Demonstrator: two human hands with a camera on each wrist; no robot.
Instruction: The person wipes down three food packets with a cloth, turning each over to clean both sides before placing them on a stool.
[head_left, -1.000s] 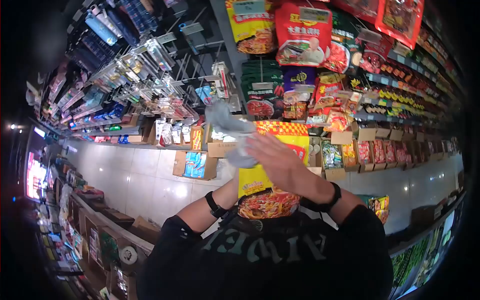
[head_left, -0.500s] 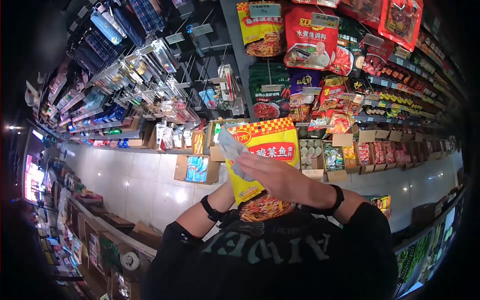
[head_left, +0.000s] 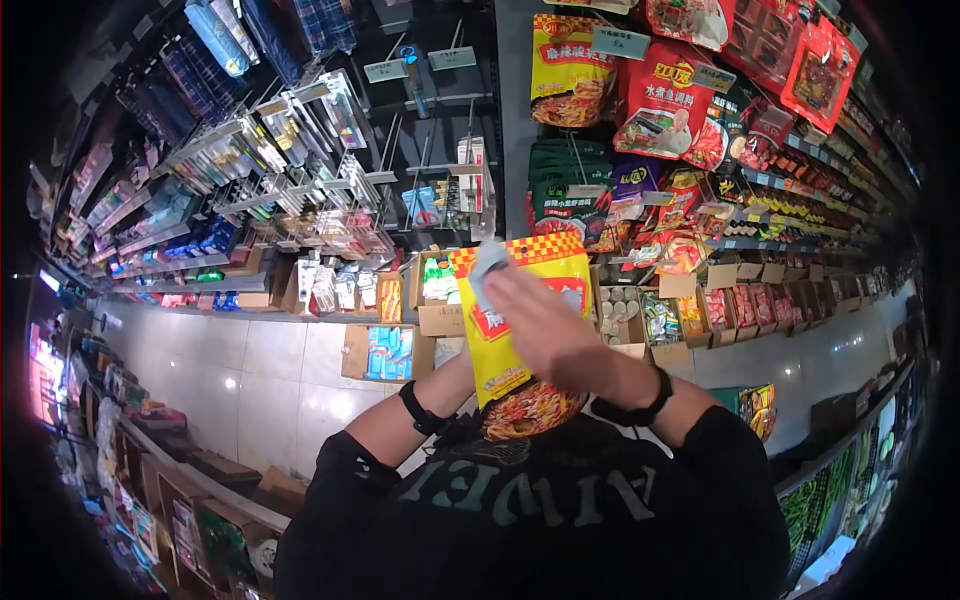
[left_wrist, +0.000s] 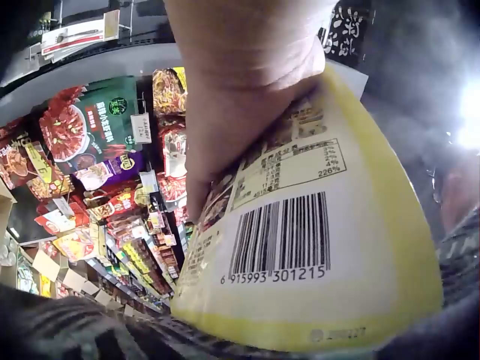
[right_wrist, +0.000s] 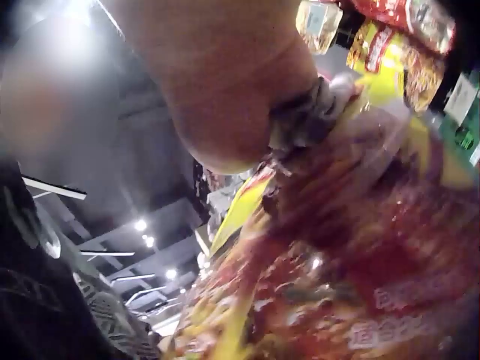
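Note:
A yellow seasoning packet with a checkered top edge and a picture of a cooked dish stands upright before the chest. My left hand holds it from behind and is mostly hidden in the head view. In the left wrist view that hand lies against the packet's back, above a printed barcode. Across the packet's front lies my right hand, holding a grey cloth on its upper left part. The right wrist view shows the crumpled cloth beneath the hand, against the packet.
Similar yellow packets, red packets and green packets hang on the rack ahead. Boxed goods line the floor, including an open carton of blue packs. A low shelf runs behind on the left.
The right hand has brought the cloth from beyond the packet's left edge onto its front and has moved over its upper part. The rack has shifted right and down in view.

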